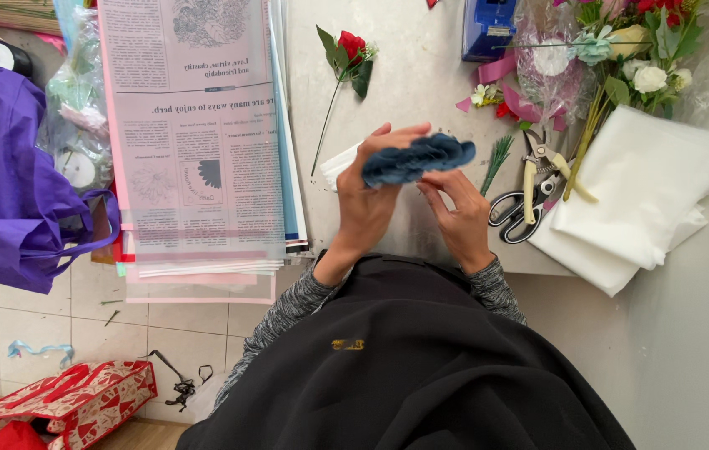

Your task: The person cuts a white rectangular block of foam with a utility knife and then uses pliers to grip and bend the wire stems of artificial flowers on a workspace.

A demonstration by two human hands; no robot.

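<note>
Grey worktop point(421, 67) carries one red artificial rose point(351, 46) on a thin stem, one pair of black-handled scissors point(514, 212), one pair of cream-handled pruning shears point(538, 171), one stack of folded white sheets point(646, 192) and one pile of printed wrapping sheets point(200, 133). Above its near edge, the left hand point(367, 204) grips one ruffled blue paper piece point(417, 158), fingers clenched around it; the right hand point(458, 212) pinches its underside.
</note>
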